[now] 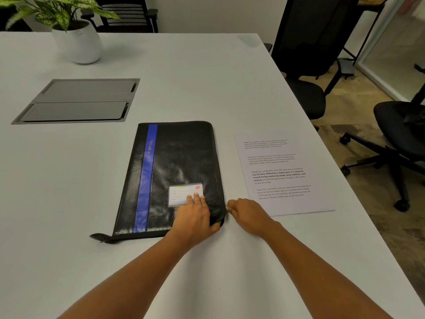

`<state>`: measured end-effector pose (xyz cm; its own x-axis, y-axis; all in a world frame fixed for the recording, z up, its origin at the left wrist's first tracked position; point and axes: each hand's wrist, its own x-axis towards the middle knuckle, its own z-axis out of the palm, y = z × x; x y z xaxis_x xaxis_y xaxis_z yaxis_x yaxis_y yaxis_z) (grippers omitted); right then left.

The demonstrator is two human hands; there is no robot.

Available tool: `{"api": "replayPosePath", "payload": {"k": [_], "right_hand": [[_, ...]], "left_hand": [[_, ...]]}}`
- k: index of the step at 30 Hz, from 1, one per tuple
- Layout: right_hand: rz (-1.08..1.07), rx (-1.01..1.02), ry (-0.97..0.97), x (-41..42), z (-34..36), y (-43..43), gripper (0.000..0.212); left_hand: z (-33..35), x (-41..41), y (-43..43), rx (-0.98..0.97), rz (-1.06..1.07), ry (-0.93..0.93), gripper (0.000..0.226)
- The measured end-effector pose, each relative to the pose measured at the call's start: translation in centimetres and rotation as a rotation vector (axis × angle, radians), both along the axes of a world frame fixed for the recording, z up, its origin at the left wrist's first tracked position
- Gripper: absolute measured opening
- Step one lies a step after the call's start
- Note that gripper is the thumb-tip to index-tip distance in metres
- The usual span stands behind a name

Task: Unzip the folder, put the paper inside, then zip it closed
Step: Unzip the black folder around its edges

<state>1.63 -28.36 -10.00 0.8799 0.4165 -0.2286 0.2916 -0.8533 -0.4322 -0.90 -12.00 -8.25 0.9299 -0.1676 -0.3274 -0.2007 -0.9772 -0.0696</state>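
**Gripped at the near corner**

Your left hand [195, 215] clamps the black leather folder with a blue stripe [179, 162], fingers flat on top, thumb hooked round its corner. Beside it, your right hand [248, 212] pinches the small metal zip pull [227, 207]. The white printed paper sheet [282, 173] lies on the pale grey desk [207, 77] beyond that hand

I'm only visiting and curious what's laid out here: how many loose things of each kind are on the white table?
folder: 1
sheet of paper: 1
potted plant: 1
Total: 3
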Motion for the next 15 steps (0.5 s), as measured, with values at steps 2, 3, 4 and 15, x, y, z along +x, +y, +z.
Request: {"api": "replayPosePath", "payload": {"k": [2, 3, 4, 15], "right_hand": [[-0.014, -0.007, -0.009, -0.1, -0.1, 0.0, 0.027], [-0.011, -0.014, -0.011, 0.0, -0.2, 0.0, 0.029], [-0.005, -0.021, -0.011, 0.1, -0.3, 0.0, 0.032], [0.068, 0.008, 0.048, 0.4, 0.6, -0.4, 0.031]], "left_hand": [[0.4, 0.1, -0.4, -0.023, -0.009, -0.066, 0.071], [0.6, 0.1, -0.6, -0.032, -0.024, -0.098, 0.063], [0.8, 0.1, -0.9, -0.028, -0.043, -0.109, 0.057], [0.1, -0.5, -1.4, -0.202, -0.049, -0.055, 0.044]]}}
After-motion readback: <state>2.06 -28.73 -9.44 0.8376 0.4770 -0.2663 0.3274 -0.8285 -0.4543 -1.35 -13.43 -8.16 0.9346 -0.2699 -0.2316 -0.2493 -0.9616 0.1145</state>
